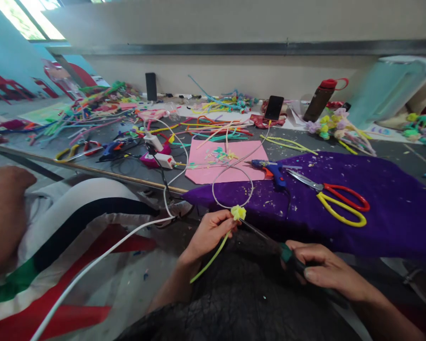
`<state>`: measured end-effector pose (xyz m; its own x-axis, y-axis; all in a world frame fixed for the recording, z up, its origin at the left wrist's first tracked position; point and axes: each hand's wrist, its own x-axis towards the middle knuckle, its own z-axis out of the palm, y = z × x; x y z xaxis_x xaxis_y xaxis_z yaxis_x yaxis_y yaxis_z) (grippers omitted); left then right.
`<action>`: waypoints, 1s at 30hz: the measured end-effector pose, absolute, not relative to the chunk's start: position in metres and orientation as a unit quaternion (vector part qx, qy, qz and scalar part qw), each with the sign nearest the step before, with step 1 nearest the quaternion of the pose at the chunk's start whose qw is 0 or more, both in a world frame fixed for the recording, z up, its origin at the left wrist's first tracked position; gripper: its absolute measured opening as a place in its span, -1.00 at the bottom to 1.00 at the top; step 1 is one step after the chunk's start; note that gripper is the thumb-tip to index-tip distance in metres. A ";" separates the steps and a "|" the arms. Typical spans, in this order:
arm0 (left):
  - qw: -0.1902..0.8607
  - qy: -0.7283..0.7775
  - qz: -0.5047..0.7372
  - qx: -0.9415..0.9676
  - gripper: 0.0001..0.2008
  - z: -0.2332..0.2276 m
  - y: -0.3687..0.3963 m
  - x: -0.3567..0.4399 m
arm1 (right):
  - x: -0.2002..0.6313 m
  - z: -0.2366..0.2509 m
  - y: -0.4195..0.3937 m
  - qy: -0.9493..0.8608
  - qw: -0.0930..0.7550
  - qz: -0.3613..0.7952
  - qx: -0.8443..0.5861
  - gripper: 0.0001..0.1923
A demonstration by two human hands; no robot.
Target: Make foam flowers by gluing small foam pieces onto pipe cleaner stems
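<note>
In our left hand point(209, 235), the fingers are pinched closed on the thin, fuzzy, light green stem point(213, 257). At one o'clock from these fingers sits the pale yellow, fluffy flower point(238, 212), its petals small and bunched. The stem curves down toward seven o'clock. At four o'clock, our right hand point(324, 269) wraps its fingers around the black-and-green handle point(288, 255) of a long-shafted metal tool.

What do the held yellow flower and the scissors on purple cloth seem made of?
Yellow flower: perhaps fuzzy pipe cleaner, matte; its edges look soft. Scissors: blades look like shiny metal, silvery; handles probably smooth plastic, evenly red and yellow.
</note>
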<state>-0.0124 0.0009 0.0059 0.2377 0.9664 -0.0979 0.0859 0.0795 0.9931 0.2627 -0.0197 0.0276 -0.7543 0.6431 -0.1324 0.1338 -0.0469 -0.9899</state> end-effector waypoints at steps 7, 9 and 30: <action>0.512 0.476 0.391 0.599 -0.80 0.004 0.001 -0.014 | 0.261 0.027 -0.017 -0.651 0.193 0.675 -0.290 -0.64; 0.491 0.476 0.387 0.619 -0.80 0.003 0.001 -0.014 | 0.261 0.026 -0.017 -0.648 0.192 0.679 -0.288 -0.63; 0.368 0.505 0.364 0.691 -0.81 0.017 0.002 -0.009 | 0.257 0.017 -0.019 -0.614 0.209 0.705 -0.286 -0.58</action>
